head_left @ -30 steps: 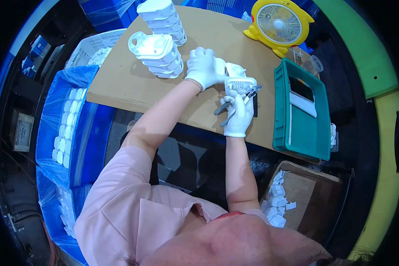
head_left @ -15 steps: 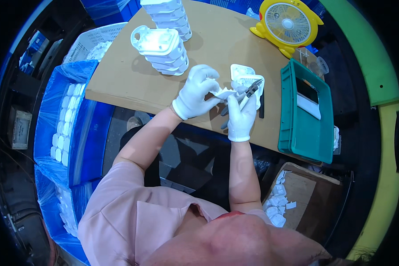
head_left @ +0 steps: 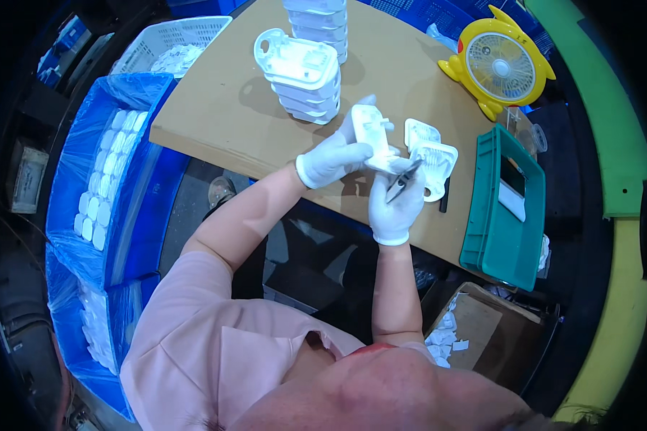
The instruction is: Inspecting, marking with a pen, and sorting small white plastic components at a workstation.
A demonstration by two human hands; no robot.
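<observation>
My left hand, in a white glove, is closed round a white moulded plastic part tilted up above the table, its ribbed inner side showing. Just right of it, my gloved right hand grips a pair of nippers whose dark jaws point up and away. The fingers of both hands nearly meet at the part's lower end; whether the nippers touch it I cannot tell. Beside the right hand lies a white plastic housing with a smaller white ribbed piece behind it.
White housings stand in a stack, with another stack behind. A yellow fan is at the far right, above a green tray holding a phone. Blue-lined bins of white parts flank the table's left; a cardboard box lies below right.
My left hand has raised and turned the white part, so its inner side now shows. The nippers have drawn down lower in my right hand. The whole view has shifted slightly.
</observation>
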